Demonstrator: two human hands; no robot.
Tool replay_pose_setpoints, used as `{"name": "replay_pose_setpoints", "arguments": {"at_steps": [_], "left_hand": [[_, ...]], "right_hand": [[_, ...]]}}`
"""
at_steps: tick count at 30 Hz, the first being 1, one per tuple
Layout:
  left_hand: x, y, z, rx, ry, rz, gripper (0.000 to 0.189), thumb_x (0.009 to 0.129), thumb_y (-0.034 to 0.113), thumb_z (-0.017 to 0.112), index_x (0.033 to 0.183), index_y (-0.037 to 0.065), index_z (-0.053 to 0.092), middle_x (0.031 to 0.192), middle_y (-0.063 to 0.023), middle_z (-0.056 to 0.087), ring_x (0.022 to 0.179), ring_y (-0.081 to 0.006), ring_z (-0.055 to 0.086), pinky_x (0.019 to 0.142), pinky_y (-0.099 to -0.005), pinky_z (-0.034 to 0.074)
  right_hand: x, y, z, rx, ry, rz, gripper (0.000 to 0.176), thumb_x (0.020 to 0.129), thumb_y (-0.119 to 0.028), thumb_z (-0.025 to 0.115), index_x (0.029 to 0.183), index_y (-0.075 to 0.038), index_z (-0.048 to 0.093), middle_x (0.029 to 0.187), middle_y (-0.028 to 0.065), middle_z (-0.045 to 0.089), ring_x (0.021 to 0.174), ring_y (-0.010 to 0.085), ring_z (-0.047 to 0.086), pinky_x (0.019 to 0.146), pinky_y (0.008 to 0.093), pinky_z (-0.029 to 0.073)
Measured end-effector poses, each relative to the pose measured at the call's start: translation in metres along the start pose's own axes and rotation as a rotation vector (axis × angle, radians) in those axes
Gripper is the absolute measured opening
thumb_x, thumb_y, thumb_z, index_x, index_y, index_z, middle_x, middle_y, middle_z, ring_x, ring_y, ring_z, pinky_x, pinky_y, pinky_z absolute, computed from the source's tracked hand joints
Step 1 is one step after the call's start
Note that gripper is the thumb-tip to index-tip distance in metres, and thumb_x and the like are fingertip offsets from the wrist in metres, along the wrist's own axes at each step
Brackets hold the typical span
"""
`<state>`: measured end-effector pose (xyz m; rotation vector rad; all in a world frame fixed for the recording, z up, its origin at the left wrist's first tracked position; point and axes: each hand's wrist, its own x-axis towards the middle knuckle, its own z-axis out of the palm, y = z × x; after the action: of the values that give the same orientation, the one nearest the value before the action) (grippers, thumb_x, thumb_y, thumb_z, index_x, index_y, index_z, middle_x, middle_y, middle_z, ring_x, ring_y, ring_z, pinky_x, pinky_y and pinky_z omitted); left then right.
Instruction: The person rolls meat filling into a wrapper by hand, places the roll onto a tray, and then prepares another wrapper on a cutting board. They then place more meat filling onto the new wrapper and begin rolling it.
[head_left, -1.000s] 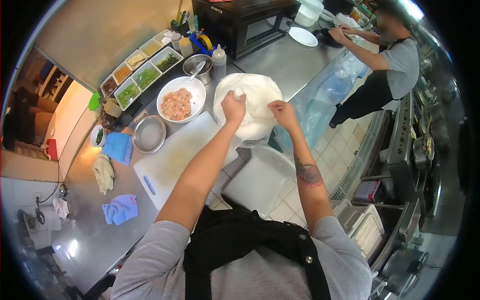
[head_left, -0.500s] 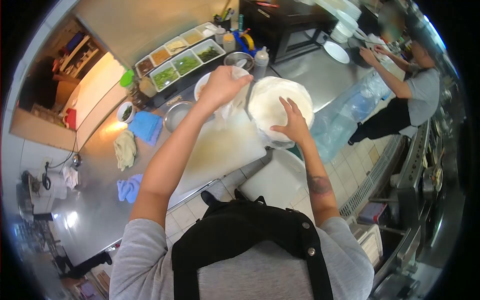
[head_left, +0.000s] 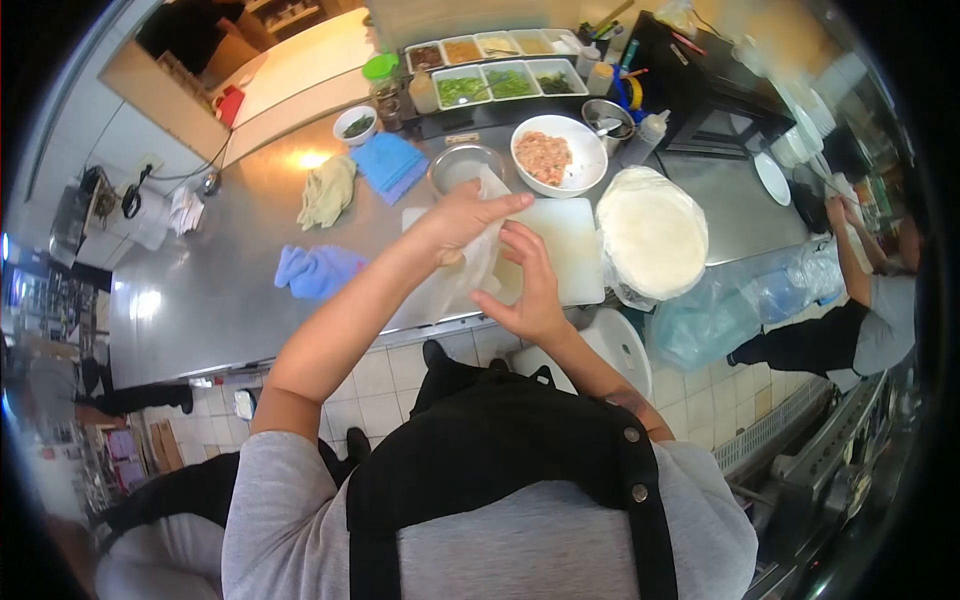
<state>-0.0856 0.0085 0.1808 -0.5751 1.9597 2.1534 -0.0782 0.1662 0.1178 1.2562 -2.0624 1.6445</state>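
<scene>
My left hand (head_left: 468,222) is closed on a thin, whitish, limp dough wrapper (head_left: 484,262), which hangs down over the cutting board (head_left: 572,235). My right hand (head_left: 532,290) is beside the wrapper, thumb and fingers apart and curved, its thumb overlapping the wrapper's edge in this view. To the right, a round stack of white wrappers (head_left: 655,235) sits on crinkled clear plastic. Just behind the board stands a white bowl (head_left: 590,150) with pinkish raw meat (head_left: 543,157) in it. A round metal pan (head_left: 462,165) lies behind my left hand, partly covered by it.
Trays of chopped greens (head_left: 508,82) and other toppings line the back. Blue cloths (head_left: 388,165) and a pale cloth (head_left: 326,190) lie at left. At right are a clear plastic bag (head_left: 705,320), a white stool (head_left: 622,350) and a co-worker (head_left: 880,290). Another person's leg (head_left: 190,490) shows at lower left.
My left hand has brought the wrapper toward me, over the board. My right hand has left the wrapper stack and come to the left hand. The view has turned left.
</scene>
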Motion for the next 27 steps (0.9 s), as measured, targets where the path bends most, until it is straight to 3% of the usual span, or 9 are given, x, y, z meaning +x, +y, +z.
{"name": "replay_pose_setpoints", "arguments": {"at_steps": [2,4,9,14,17,19,23,25,27], "left_hand": [[-0.006,-0.012,-0.006,-0.008,0.045,0.003,0.077,0.079,0.036,0.079,0.132,-0.006,0.041,0.119,-0.0162,0.057,0.101,-0.0181,0.06,0.082,-0.0304,0.051],[-0.009,-0.025,-0.023,0.089,0.022,0.091,0.106,0.069,0.042,0.085,0.134,-0.021,0.029,0.126,-0.0301,0.051,0.112,-0.0276,0.056,0.09,-0.0351,0.049],[-0.054,0.004,-0.038,0.263,0.006,0.116,0.111,0.064,0.043,0.087,0.135,-0.021,0.029,0.126,-0.0304,0.051,0.116,-0.0294,0.054,0.097,-0.0362,0.044],[-0.053,-0.01,-0.034,0.323,0.07,0.107,0.112,0.063,0.043,0.088,0.137,-0.018,0.03,0.129,-0.0302,0.05,0.119,-0.0302,0.052,0.101,-0.0365,0.041],[-0.029,-0.027,-0.064,0.518,0.058,0.307,0.106,0.061,0.038,0.089,0.136,-0.014,0.035,0.128,-0.0257,0.054,0.113,-0.0309,0.057,0.097,-0.0363,0.045],[-0.034,-0.003,-0.079,0.827,-0.21,0.111,0.093,0.059,0.03,0.089,0.132,-0.007,0.045,0.129,-0.0216,0.055,0.113,-0.0314,0.059,0.095,-0.0364,0.046],[0.006,0.006,-0.102,0.977,-0.331,0.028,0.074,0.061,0.026,0.086,0.125,0.004,0.056,0.128,-0.0184,0.057,0.117,-0.0282,0.055,0.097,-0.0335,0.044],[0.044,-0.03,-0.111,1.109,0.083,0.201,0.058,0.064,0.02,0.083,0.116,0.005,0.061,0.12,-0.0186,0.059,0.11,-0.0344,0.057,0.094,-0.0383,0.046],[0.051,-0.059,-0.101,1.125,0.235,0.313,0.051,0.066,0.017,0.081,0.112,0.005,0.062,0.118,-0.018,0.059,0.11,-0.0356,0.057,0.093,-0.0411,0.047]], "right_hand": [[-0.007,0.008,0.02,0.296,0.087,0.165,0.042,0.079,-0.003,0.072,0.115,0.002,0.053,0.129,0.018,0.049,0.111,0.0264,0.059,0.086,0.0349,0.053],[-0.012,0.023,0.024,0.425,-0.009,0.285,0.042,0.08,-0.005,0.072,0.117,0.0,0.052,0.127,0.0168,0.052,0.111,0.0254,0.059,0.084,0.0333,0.054],[-0.006,-0.02,0.022,0.618,-0.157,0.439,0.039,0.083,-0.004,0.069,0.117,0.0,0.051,0.114,0.013,0.061,0.106,0.0194,0.062,0.081,0.0304,0.055],[-0.005,-0.028,0.034,0.535,-0.054,0.48,0.026,0.087,0.005,0.061,0.112,0.003,0.056,0.105,0.007,0.063,0.097,0.0134,0.063,0.082,0.0279,0.055],[-0.008,-0.003,0.021,0.638,-0.154,0.523,0.016,0.087,-0.001,0.063,0.103,0.001,0.058,0.088,0.0051,0.067,0.082,0.0074,0.063,0.068,0.0217,0.05],[-0.007,0.011,0.01,0.641,-0.169,0.592,0.012,0.088,0.0,0.061,0.1,0.0,0.059,0.086,0.0045,0.066,0.077,0.007,0.062,0.065,0.0213,0.049],[-0.01,0.052,-0.001,0.878,-0.01,0.866,0.006,0.089,-0.002,0.058,0.094,-0.002,0.059,0.083,0.0041,0.066,0.07,0.0093,0.061,0.063,0.0238,0.049],[-0.021,0.094,-0.002,0.789,0.12,0.932,0.007,0.087,-0.005,0.06,0.093,-0.002,0.059,0.083,0.0043,0.066,0.069,0.0115,0.061,0.063,0.0258,0.05],[-0.042,0.137,-0.008,0.693,0.252,0.996,0.01,0.085,-0.007,0.062,0.092,-0.002,0.059,0.082,0.0044,0.067,0.067,0.0137,0.062,0.063,0.0277,0.051]]}}
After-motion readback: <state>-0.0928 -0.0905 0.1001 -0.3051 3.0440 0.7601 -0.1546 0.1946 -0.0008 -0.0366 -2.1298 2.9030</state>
